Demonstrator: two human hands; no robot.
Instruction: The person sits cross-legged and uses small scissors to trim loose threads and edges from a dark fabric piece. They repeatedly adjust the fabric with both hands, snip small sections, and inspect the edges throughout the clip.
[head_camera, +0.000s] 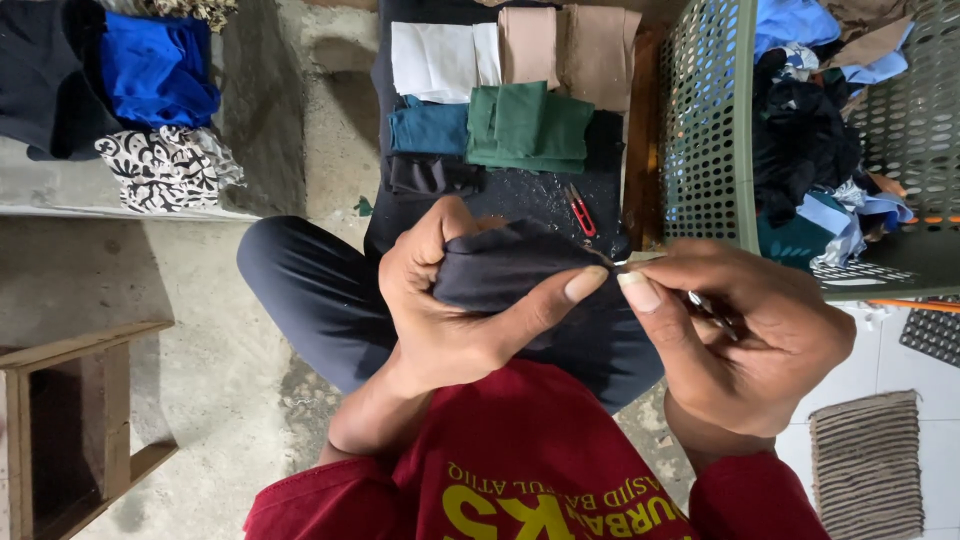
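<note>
The left hand (455, 305) bunches a dark cloth (505, 268) tightly over the person's lap, thumb stretched along its edge. The right hand (745, 335) is pinched narrow at that edge, thumb and forefinger closed on something thin and metallic, likely a needle, though it is too small to tell. With both thumbs almost touching, a slip could prick the left thumb. The bunched cloth might also get caught through a hidden fold. Red snips (580, 210) lie on the board (545, 195) ahead, near folded cloths (528, 125), beside a green basket (705, 120).

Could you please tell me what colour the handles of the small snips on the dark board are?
Red; the small snips show best in the head view.
</note>
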